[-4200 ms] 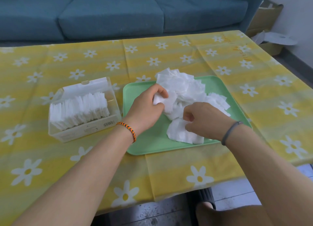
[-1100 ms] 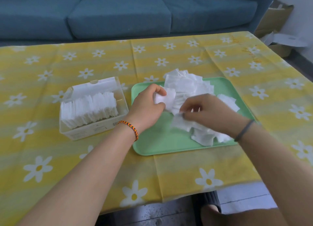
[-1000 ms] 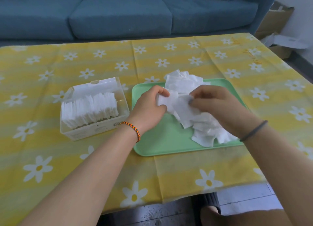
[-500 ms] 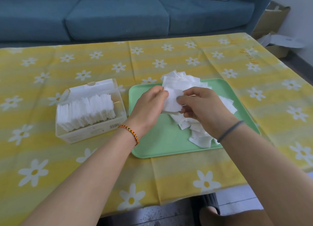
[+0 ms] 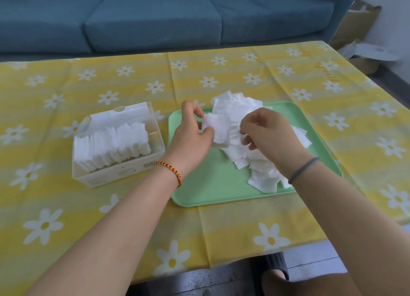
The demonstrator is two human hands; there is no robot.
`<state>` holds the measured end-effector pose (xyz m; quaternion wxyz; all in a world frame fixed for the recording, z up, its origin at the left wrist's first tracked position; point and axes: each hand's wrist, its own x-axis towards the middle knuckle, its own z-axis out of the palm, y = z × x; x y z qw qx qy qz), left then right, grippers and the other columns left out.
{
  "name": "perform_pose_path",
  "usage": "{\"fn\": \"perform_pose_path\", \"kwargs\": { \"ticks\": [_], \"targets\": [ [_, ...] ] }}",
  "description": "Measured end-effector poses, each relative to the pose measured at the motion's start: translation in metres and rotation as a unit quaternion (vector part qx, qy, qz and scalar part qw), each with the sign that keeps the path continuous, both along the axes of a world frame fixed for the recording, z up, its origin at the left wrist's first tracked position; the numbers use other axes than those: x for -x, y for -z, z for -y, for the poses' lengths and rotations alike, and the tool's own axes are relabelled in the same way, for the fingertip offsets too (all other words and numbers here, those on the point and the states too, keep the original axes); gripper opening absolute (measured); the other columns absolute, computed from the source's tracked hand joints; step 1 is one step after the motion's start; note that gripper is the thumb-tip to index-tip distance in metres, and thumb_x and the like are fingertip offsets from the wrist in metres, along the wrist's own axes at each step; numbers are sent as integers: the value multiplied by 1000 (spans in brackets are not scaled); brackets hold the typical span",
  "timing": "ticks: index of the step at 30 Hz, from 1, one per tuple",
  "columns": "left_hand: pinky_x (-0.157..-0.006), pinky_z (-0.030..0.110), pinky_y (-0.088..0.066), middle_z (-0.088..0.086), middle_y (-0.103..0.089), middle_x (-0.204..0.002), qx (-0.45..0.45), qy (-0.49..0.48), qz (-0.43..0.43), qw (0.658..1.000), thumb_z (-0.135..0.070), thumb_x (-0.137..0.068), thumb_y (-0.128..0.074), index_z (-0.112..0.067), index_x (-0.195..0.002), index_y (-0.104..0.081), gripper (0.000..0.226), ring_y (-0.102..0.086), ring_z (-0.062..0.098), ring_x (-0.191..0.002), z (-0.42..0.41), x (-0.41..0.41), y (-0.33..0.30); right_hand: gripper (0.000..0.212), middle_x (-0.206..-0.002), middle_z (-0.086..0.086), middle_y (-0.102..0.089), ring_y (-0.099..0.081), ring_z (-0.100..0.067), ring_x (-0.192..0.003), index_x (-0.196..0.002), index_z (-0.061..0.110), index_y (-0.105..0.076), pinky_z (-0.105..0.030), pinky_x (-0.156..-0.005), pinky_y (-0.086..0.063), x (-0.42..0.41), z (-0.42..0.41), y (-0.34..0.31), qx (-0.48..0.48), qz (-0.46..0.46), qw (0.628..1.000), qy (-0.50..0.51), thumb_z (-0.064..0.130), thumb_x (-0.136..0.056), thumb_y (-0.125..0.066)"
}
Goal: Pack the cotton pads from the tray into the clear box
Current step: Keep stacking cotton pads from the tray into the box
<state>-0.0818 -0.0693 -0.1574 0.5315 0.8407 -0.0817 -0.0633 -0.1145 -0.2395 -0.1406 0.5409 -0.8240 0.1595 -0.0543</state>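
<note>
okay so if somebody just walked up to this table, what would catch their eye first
Probably the loose heap of white cotton pads on the green tray, right of centre on the yellow daisy tablecloth. Both hands work over it: the left hand grips a small stack of pads, and the right hand curls its fingers at the heap. Left of the tray, the clear box holds a neat upright row of pads.

hands: two, left (image 5: 188, 138), right (image 5: 269, 135)
tray (image 5: 213, 184): one
box (image 5: 124, 169): one
pads (image 5: 239, 109): too many to count
wristbands: two
sofa (image 5: 155, 22): one
</note>
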Motion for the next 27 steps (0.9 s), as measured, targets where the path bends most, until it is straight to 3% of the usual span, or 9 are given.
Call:
{"fn": "perform_pose_path", "kwargs": {
  "ticks": [2, 4, 6, 10, 14, 17, 22, 25, 27],
  "targets": [
    [-44, 25, -34, 7, -52, -89, -10, 2, 13, 1000, -8, -97, -44, -30, -106, -31, 27, -40, 19, -55, -3, 0, -2, 21, -90, 5, -67, -60, -13, -79, -89, 19, -67, -12, -69, -45, 4, 8, 7, 188, 13, 977, -101, 2, -79, -60],
    [-45, 27, -31, 3, -49, -85, -14, 4, 23, 1000, -5, -98, -39, -29, -104, -36, 25, -35, 12, -48, -4, -1, -2, 37, -104, 6, -65, -53, -18, -97, -99, 23, -68, -21, -82, -44, 8, 10, 19, 343, 5, 914, -215, -1, -72, -60],
    [-42, 23, -28, 1, -46, -75, -9, 4, 22, 1000, -3, -97, -37, -24, -100, -46, 24, -31, 9, -44, -4, -3, -1, 49, -114, 7, -64, -48, -24, -110, -112, 25, -66, -30, -88, -38, 6, 9, 32, 419, 19, 869, -262, 0, -70, -60],
    [-41, 18, -28, -6, -49, -70, 5, -14, -1, 1000, -3, -94, -42, -21, -98, -60, 26, -35, 9, -47, -1, -3, -2, 45, -115, 10, -64, -49, -24, -113, -117, 25, -66, -26, -85, -29, 0, 11, 45, 455, 47, 847, -269, 6, -76, -61],
    [-45, 13, -35, -16, -57, -87, 4, -17, -23, 1000, -8, -92, -52, -22, -106, -62, 22, -44, 6, -54, -2, -4, -4, 29, -103, -2, -68, -59, -29, -98, -106, 17, -70, -37, -84, -44, -5, 9, 47, 430, 59, 867, -246, 6, -82, -59],
    [-45, 12, -36, -20, -57, -96, -16, -11, -19, 1000, -5, -92, -53, -23, -109, -61, 26, -46, 3, -52, -4, -4, -4, 22, -95, -2, -71, -63, -27, -91, -97, 17, -73, -36, -81, -46, -7, 6, 45, 427, 58, 873, -229, 7, -86, -56],
    [-41, 12, -31, 4, -57, -114, -69, 10, -1, 998, 2, -92, -47, -28, -111, -58, 37, -47, 10, -58, -9, -6, -1, 19, -88, 5, -73, -66, -11, -84, -87, 22, -73, -18, -77, -48, -7, 5, 20, 228, 49, 965, -121, 7, -84, -61],
    [-42, 10, -32, 3, -57, -123, -70, 24, 7, 997, 3, -92, -47, -30, -110, -58, 39, -46, 8, -62, -10, -6, 1, 15, -89, -8, -70, -65, -17, -83, -91, 13, -72, -31, -80, -56, -3, 6, -6, -34, 7, 997, -67, 4, -85, -60],
    [-42, 10, -32, 3, -57, -118, -55, 30, 6, 998, 5, -91, -48, -31, -108, -59, 41, -45, 7, -62, -9, -8, 2, 17, -88, -13, -63, -64, -23, -84, -99, 5, -69, -39, -79, -59, 0, 6, -20, -201, -24, 977, -64, -1, -90, -55]
  ]
}}
